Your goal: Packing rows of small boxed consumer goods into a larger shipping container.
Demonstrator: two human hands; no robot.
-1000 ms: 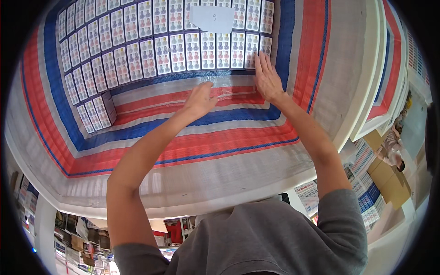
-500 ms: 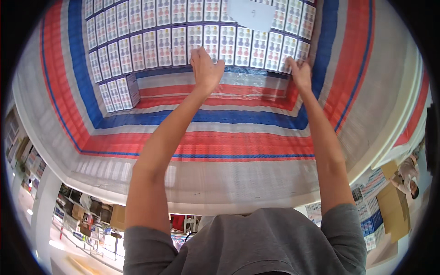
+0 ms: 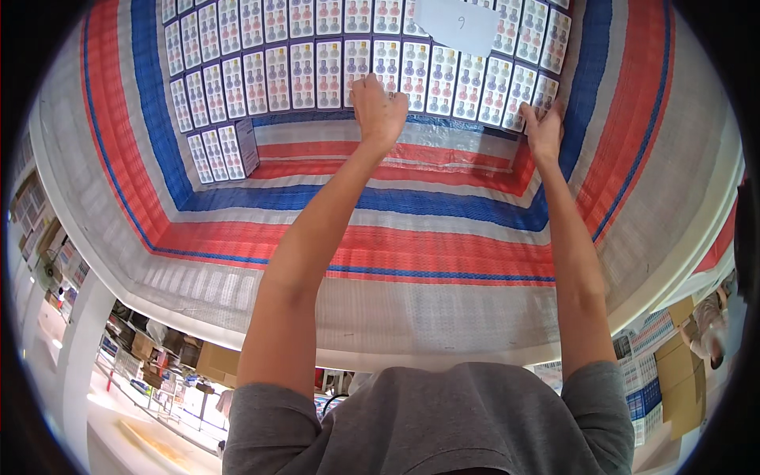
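Your left hand (image 3: pixel 381 119) is now reaching up onto packed boxes (image 3: pixel 304 75), upper centre; your right hand (image 3: pixel 545 136), apart, is touching their right end, grips unclear. Upper left, only three boxes (image 3: pixel 214 154) are forming the nearest row.

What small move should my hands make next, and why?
Perhaps press the rightmost box snug into the nearest long row with your right hand: that hand is at the box's near end, and your left hand is at the same row, further left.
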